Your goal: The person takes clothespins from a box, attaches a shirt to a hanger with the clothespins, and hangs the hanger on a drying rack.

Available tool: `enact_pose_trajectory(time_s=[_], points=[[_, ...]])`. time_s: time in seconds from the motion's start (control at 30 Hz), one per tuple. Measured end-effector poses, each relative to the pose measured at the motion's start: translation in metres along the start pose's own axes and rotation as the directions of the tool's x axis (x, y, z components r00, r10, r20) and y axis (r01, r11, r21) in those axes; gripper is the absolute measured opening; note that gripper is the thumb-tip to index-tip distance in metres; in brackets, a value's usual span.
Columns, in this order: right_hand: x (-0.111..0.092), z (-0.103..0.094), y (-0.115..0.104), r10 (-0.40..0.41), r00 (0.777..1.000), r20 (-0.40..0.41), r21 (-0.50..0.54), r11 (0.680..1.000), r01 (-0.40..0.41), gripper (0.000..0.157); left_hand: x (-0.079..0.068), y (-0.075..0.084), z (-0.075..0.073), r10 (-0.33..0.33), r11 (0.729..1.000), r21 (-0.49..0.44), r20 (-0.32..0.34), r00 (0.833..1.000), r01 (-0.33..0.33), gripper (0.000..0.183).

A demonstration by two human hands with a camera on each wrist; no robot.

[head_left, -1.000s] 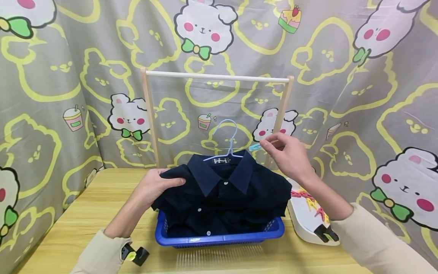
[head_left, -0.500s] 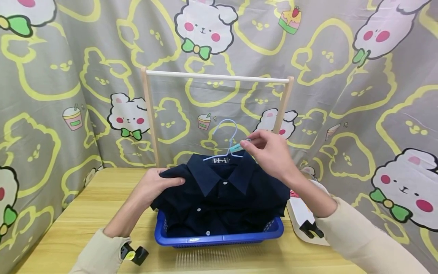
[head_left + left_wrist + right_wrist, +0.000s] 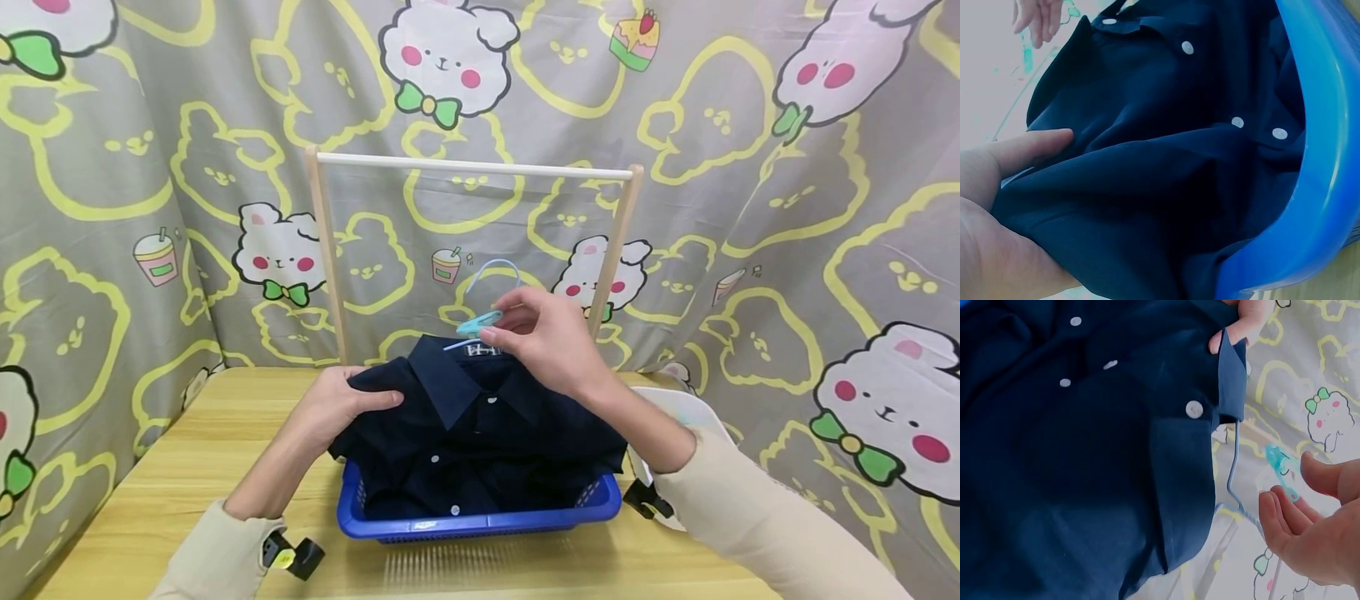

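Note:
A dark navy shirt (image 3: 450,425) with white buttons lies bunched in a blue basket (image 3: 480,525), its collar raised at the back. A light blue wire hanger (image 3: 495,263) is inside the collar, its hook standing up. My left hand (image 3: 337,408) grips the shirt's left shoulder, thumb on top; the left wrist view shows the thumb lying on the cloth (image 3: 1116,200). Above the collar my right hand (image 3: 543,342) pinches a turquoise clothespin (image 3: 478,322) between thumb and fingers. In the right wrist view the clothespin (image 3: 1282,469) is apart from the collar, beside the hanger wire (image 3: 1235,462).
Behind the basket stands a wooden rack with a white crossbar (image 3: 472,167). A white tray (image 3: 686,404) sits at the right, partly hidden by my right forearm. Patterned curtains (image 3: 450,75) close off the back and sides of the wooden table (image 3: 187,492).
My right hand has moved left with the clothespin, from beside the collar's right side to over its middle, in front of the hanger. The left hand has stayed in place on the shirt.

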State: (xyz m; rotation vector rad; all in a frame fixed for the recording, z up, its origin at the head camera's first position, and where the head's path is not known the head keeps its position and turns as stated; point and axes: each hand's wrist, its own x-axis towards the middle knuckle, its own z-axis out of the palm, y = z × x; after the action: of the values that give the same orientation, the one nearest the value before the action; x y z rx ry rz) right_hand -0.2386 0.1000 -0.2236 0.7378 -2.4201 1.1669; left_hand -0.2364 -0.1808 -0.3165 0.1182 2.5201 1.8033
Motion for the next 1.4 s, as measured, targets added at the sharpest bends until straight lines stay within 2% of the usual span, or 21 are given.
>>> enact_pose_trajectory(time_s=[0.47,0.67,0.97,1.4], points=[[0.002,0.022,-0.008,-0.089,0.996,0.010,-0.077,0.993,0.089,0.025,0.001,0.001,0.000,0.004,1.000,0.010,-0.004,1.000,-0.004,0.036],[0.003,0.031,-0.008,-0.117,0.993,0.002,-0.065,0.991,0.116,0.023,0.001,0.002,-0.001,0.004,1.000,0.021,-0.006,1.000,-0.003,0.038],[0.002,0.045,-0.014,-0.247,0.969,-0.018,-0.082,0.966,0.245,0.019,0.000,0.004,-0.001,0.011,0.999,0.036,-0.009,1.000,-0.011,0.037],[0.005,0.062,-0.016,-0.297,0.955,0.005,-0.068,0.953,0.296,0.012,0.000,0.005,0.000,0.026,1.000,-0.004,0.004,1.000,-0.026,0.034]])
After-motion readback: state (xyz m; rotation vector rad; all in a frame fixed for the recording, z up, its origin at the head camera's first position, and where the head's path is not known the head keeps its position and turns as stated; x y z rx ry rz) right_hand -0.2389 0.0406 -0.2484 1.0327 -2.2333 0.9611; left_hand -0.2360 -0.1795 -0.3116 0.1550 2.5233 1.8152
